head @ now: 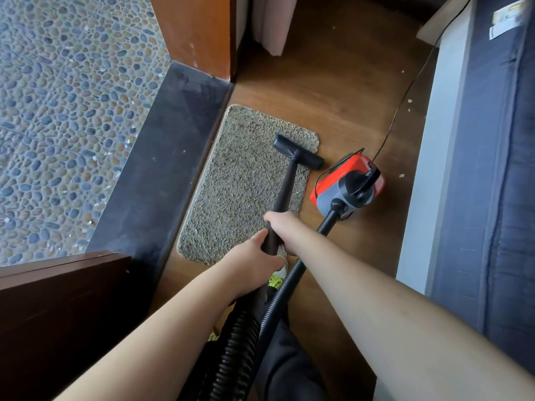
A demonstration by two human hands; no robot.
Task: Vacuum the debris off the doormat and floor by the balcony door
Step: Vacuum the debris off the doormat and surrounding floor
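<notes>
Black wand hiding right fingers

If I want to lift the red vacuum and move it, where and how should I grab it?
Probably by the black carry handle on top of the red vacuum, reaching down from above. It arches over the body, likely leaving room for fingers. Come from the sofa side: the hose leaves the front end, and the cord trails from the rear.

to your left lies a pebble-patterned tiled balcony floor beyond a dark stone threshold. on your right, a dark blue fabric sofa stands on a white base; a pale curtain hangs ahead.
</notes>
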